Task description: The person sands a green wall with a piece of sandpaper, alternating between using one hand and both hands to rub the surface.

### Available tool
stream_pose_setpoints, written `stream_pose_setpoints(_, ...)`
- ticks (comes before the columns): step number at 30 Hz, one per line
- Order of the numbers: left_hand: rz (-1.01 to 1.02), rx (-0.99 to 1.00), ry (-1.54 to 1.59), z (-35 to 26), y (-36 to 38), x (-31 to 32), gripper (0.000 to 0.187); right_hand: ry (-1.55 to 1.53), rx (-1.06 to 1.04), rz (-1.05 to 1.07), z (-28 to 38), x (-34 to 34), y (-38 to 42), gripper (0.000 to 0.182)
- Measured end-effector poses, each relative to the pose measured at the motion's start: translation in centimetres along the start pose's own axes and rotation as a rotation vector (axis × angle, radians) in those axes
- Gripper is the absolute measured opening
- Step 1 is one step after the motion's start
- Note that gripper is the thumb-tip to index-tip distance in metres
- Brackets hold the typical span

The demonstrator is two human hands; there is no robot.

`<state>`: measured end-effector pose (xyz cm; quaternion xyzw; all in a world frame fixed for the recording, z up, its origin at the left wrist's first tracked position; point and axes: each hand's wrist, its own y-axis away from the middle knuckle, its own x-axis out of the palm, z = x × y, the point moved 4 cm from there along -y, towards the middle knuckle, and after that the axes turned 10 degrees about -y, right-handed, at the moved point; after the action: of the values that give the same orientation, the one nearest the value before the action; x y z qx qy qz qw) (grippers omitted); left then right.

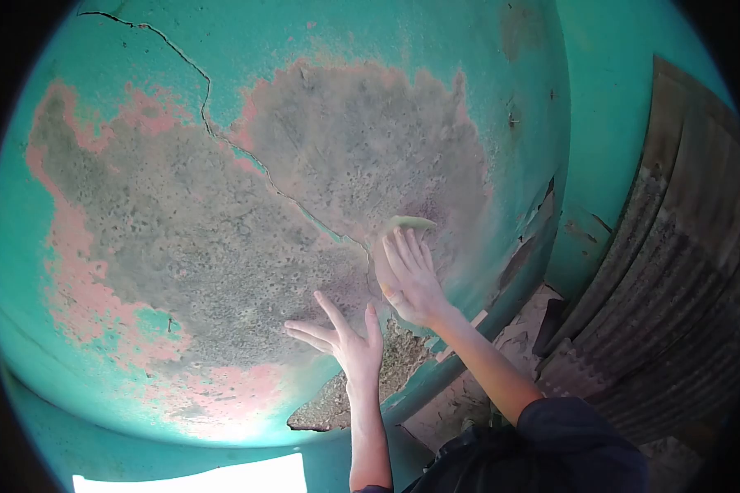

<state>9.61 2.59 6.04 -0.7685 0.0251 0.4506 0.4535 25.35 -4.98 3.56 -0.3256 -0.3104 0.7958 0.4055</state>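
Note:
My right hand [413, 283] lies with its fingers together on a piece of sandpaper [415, 222], pressing it to the wall. The sandpaper is thin and pale, with a greenish curled upper edge; most of it is hidden under the palm. Lower and to the left, my left hand [355, 349] has its fingers spread near or against the wall, with nothing in it. The wall [304, 189] is turquoise, with a large worn grey patch edged in pink. A long crack [292, 197] runs down it towards my right hand.
Below my hands, a broken area [333, 403] shows rough exposed mortar. Corrugated sheets [666, 304] lean at the right beside rubble [522, 333]. Peeling paint [526, 242] lines the wall's right edge. A bright opening [197, 476] shows at the lower left.

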Motion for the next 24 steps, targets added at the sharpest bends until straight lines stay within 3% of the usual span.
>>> stream_pose_setpoints(2,0.034,0.061,0.014,-2.3,-0.8,-0.9,0.088,-0.097,0.264,-0.127,-3.3,1.1,3.4,0.082)
stream_pose_setpoints(3,0.106,0.083,-0.030,-3.4,-1.3,-1.1,0.086,-0.098,0.259,-0.126,-4.6,0.8,3.4,0.082)
stream_pose_setpoints(4,0.176,0.106,-0.074,-4.2,-1.8,-0.9,0.085,-0.174,0.315,-0.263,-5.9,-0.2,2.9,0.081)
stream_pose_setpoints(5,0.171,0.105,-0.075,-4.7,-2.1,-0.5,0.085,-0.252,0.371,-0.400,-7.3,-1.0,2.4,0.080)
stream_pose_setpoints(6,0.158,0.108,-0.100,-5.2,-2.4,0.0,0.085,-0.253,0.369,-0.400,-7.3,-2.0,0.7,0.080)
stream_pose_setpoints(9,0.198,0.056,-0.152,-5.1,-3.0,1.7,0.084,-0.190,0.241,-0.389,-3.4,-5.8,-4.3,0.080)
stream_pose_setpoints(11,0.244,-0.006,-0.177,-4.4,-3.6,3.0,0.084,-0.037,0.043,-0.168,-0.1,-5.3,-6.2,0.081)
stream_pose_setpoints(14,0.265,-0.041,-0.228,-3.0,-3.3,4.5,0.084,0.118,-0.059,-0.014,0.7,-2.3,-3.0,0.083)
stream_pose_setpoints(15,0.237,-0.030,-0.223,-3.0,-3.3,4.6,0.086,0.122,-0.076,-0.013,0.1,-1.3,-1.8,0.083)
stream_pose_setpoints(17,0.198,-0.034,-0.213,-3.1,-2.9,4.6,0.088,-0.002,0.191,-0.225,-2.9,-1.1,0.0,0.083)
stream_pose_setpoints(21,0.226,-0.049,-0.156,-2.9,-3.2,4.2,0.093,-0.047,0.116,-0.337,-1.1,-3.8,-6.1,0.083)
stream_pose_setpoints(24,0.188,-0.017,-0.162,-3.3,-3.1,3.9,0.080,0.101,-0.177,-0.136,4.5,-5.2,-10.4,0.082)
